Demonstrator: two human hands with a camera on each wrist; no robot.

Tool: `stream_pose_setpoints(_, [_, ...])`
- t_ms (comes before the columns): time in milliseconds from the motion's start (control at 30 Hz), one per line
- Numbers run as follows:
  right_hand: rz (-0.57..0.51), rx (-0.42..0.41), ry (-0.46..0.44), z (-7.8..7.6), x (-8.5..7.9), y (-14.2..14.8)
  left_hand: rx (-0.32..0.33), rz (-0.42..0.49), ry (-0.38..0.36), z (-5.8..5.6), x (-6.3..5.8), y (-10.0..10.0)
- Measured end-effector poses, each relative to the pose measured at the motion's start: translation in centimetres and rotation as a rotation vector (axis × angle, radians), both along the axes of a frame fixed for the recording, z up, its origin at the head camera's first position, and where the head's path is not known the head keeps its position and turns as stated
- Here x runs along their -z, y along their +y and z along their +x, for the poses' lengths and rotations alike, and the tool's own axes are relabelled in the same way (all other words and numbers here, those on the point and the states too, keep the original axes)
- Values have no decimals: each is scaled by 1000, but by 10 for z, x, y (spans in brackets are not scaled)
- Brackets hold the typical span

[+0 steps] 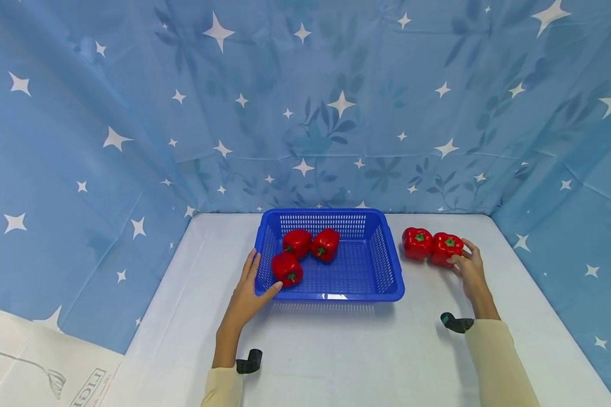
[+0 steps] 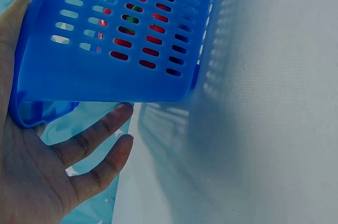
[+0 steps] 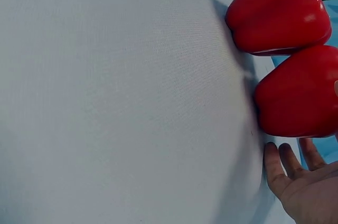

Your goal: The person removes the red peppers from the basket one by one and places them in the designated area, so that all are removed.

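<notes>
At the front left corner of a blue plastic basket, my left hand rests with its thumb over the front rim and its fingers straight along the left side. Three red bell peppers lie grouped in the basket's left half. Out on the table to the right, my right hand reaches round the near right side of a red bell pepper, thumb in front, fingertips right at its surface. Another red bell pepper stands against it on the left. In the right wrist view, the fingers spread loosely beside the nearer pepper.
A white cloth covers the table. Behind it and at both sides hangs a blue curtain with white stars. Printed white material shows at the lower left. Each wrist carries a small black camera mount.
</notes>
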State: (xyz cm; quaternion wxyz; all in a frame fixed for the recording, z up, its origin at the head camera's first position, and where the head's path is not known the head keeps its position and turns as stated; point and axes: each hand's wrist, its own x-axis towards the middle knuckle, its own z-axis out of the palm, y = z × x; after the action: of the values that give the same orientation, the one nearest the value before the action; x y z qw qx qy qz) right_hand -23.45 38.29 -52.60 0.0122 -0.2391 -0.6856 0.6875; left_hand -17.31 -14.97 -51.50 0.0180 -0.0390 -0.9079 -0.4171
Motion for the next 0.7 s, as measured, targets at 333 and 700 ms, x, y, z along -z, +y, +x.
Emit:
stream_pose_setpoints(333, [18, 21, 19, 6, 5, 2, -1, 1, -10, 1, 0, -1])
stream_pose_setpoints(700, [141, 157, 53, 10, -6, 6, 2, 5, 4, 0, 1, 0])
